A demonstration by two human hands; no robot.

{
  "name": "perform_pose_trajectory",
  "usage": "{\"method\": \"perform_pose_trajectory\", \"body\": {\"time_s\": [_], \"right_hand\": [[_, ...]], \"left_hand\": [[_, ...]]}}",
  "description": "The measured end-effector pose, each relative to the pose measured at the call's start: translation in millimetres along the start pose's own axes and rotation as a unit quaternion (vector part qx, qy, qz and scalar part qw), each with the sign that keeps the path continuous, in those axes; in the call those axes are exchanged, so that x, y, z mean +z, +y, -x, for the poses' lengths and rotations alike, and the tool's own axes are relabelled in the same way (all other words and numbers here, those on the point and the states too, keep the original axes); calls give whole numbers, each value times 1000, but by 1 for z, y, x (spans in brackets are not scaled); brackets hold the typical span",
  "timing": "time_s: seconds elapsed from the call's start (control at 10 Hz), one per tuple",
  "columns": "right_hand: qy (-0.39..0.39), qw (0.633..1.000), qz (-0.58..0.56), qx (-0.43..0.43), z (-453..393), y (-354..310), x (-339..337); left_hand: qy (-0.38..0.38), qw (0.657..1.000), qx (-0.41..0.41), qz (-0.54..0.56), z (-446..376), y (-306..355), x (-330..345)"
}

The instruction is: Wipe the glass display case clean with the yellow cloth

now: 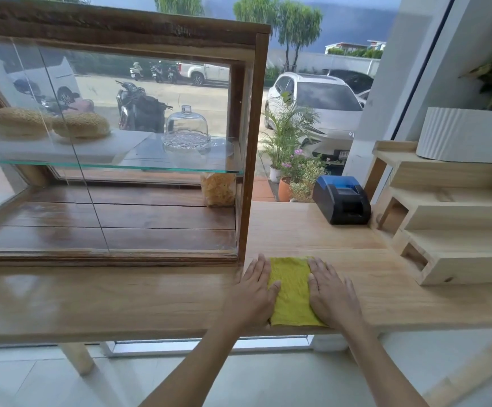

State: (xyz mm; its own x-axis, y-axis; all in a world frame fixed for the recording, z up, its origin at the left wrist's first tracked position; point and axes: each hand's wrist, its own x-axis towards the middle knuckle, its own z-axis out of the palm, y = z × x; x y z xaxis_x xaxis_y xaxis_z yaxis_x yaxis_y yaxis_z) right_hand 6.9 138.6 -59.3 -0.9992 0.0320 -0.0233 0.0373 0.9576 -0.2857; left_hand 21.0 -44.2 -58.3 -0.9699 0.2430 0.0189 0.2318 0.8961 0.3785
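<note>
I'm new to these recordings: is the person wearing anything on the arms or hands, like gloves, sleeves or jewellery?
No. The left hand and right hand are bare, without gloves, and no rings, watch or bracelet show. Both forearms are uncovered as far as the picture's bottom edge, so no sleeve is in view.

No legible text on anything.

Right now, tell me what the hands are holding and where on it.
Nothing is gripped. Both hands lie flat and open on the yellow cloth on the counter: left hand presses its left edge, right hand its right edge.
</note>
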Motion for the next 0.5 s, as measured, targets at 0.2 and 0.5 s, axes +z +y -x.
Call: {"method": "perform_pose_trajectory", "body": {"time_s": [0.2, 0.5], "right_hand": [[-3, 1000, -10, 11, -1, 5, -2], [96, 991, -91, -5, 2, 8, -14]], "left_hand": [[3, 1000, -14, 10, 0, -1, 2], [6, 999, -28, 17, 2, 0, 1]]}}
